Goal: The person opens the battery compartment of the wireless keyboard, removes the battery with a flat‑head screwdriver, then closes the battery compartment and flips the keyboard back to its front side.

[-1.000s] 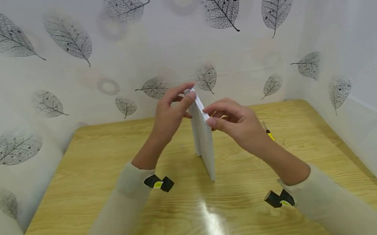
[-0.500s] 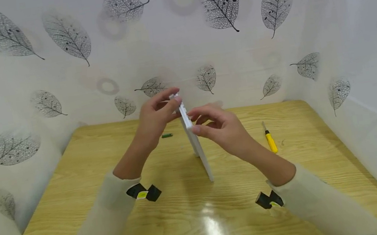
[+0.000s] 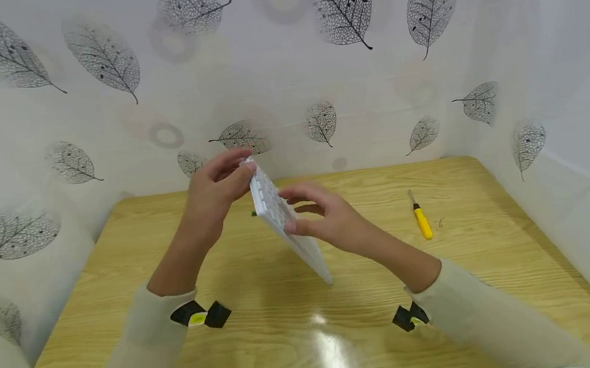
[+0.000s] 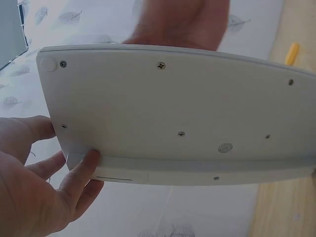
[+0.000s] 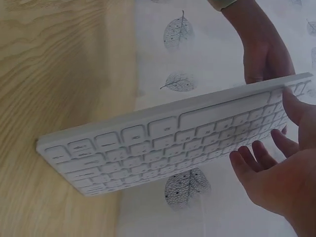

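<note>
A white keyboard [image 3: 291, 226] stands on its short end on the table, leaning left at the top. My left hand [image 3: 212, 190] grips its raised end, thumb and fingers at the edge. The left wrist view shows the screwed underside of the keyboard [image 4: 148, 108], with fingers of the left hand [image 4: 54, 182] curled at one end. In the right wrist view the keys of the keyboard [image 5: 163, 143] face my right hand [image 5: 281, 173]. The thumb of that right hand [image 3: 331, 220] lies at the key side, its fingers spread loosely and relaxed.
A screwdriver with a yellow handle [image 3: 423, 222] lies on the wooden table [image 3: 409, 332] to the right. Just behind the keyboard a small green thing [image 3: 254, 213] peeks out, mostly hidden. A leaf-patterned curtain [image 3: 267, 73] surrounds the table's back and sides.
The keyboard's top end has swung left and its key side has turned into view. Both hands have moved left with it, and the right hand's grip has loosened. The screwdriver is now uncovered.
</note>
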A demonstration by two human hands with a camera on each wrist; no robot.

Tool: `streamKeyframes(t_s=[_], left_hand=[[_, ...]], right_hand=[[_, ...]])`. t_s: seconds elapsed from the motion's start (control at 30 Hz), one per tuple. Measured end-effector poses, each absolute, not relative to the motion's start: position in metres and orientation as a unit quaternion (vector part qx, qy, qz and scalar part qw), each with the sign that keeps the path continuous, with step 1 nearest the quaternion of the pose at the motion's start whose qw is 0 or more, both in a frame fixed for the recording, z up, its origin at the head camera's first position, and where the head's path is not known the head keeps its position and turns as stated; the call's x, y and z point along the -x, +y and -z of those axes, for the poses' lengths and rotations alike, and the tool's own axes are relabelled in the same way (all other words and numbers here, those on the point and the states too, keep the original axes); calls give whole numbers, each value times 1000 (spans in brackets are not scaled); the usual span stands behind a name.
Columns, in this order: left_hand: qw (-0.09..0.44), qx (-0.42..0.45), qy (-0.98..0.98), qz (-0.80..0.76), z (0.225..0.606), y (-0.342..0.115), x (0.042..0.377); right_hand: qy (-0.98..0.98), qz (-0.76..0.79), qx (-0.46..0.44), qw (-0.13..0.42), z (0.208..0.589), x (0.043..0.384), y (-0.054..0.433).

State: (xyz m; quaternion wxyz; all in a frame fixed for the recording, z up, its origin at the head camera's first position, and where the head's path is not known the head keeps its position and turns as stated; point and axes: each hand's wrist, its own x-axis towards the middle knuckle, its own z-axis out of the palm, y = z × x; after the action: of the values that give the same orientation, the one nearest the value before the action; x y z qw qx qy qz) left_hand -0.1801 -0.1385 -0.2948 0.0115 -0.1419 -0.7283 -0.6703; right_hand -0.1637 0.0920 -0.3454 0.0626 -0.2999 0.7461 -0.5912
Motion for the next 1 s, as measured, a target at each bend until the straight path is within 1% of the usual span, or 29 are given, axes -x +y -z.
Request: streamKeyframes(t_s=[0.07,0.3,0.5,0.77,1.0], left_hand=[[12,135,-728,672,297,-144,180],[9,119,-726,678,304,-159,177],[-1,117,-719,685,311,-168,175],[5,106,-720,685,321,-179,174],[-4,91,-711,697,324,-186,173]], right_hand=[[759,571,305,75,355,169,92],[798,502,295,156,389,185,100],[799,483,289,211,410,193,99],[793,462,329,222,418,197,95],[810,437,331,208,419,197,94]])
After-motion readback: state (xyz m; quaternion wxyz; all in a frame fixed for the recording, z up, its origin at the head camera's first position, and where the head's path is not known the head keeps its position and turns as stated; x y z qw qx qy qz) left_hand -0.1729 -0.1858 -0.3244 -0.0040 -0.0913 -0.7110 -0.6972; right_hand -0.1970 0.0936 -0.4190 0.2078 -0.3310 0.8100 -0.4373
